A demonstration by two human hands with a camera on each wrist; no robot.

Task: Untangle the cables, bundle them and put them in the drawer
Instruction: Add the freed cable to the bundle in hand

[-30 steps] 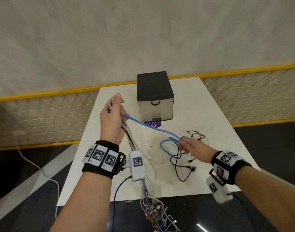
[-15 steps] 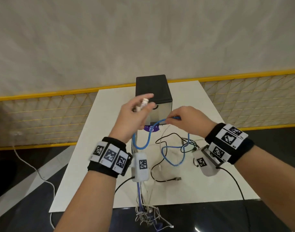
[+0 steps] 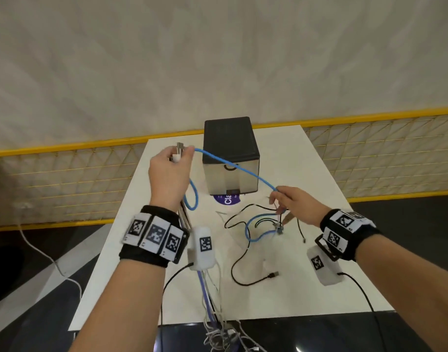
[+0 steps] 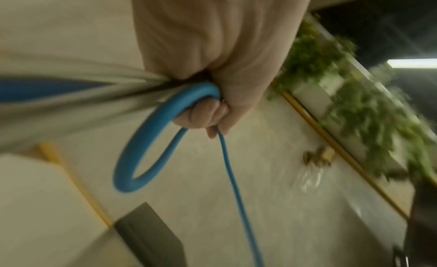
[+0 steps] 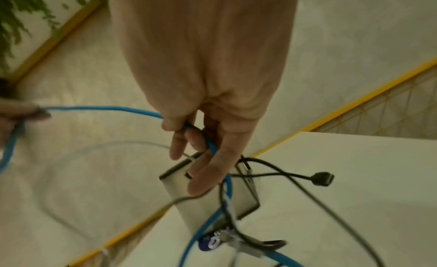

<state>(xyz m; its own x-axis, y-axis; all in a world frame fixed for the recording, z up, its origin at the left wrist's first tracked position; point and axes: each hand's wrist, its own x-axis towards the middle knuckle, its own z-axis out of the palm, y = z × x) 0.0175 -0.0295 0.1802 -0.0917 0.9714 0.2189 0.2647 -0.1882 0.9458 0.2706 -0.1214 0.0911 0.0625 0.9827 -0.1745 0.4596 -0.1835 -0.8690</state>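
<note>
My left hand (image 3: 171,168) is raised over the table's left side and grips a bunch of cables (image 3: 183,217), plug ends sticking out above the fist. A blue cable (image 3: 239,168) runs from that fist across to my right hand (image 3: 287,201), which pinches it between thumb and fingers (image 5: 187,138). One blue loop (image 4: 151,140) hangs under the left fist. The rest of the blue cable (image 3: 256,229) lies tangled with a black cable (image 3: 239,257) on the white table (image 3: 319,288). The drawer box (image 3: 230,158), black-topped with a closed drawer, stands at the back.
White and purple cables (image 3: 212,313) hang from my left hand past the table's front edge to a heap on the dark floor. A purple label (image 3: 226,199) lies before the box. A yellow mesh fence (image 3: 65,184) runs behind the table.
My hands have moved apart: the left one up and to the left, the right one down and to the right, drawing the blue cable into a long span between them.
</note>
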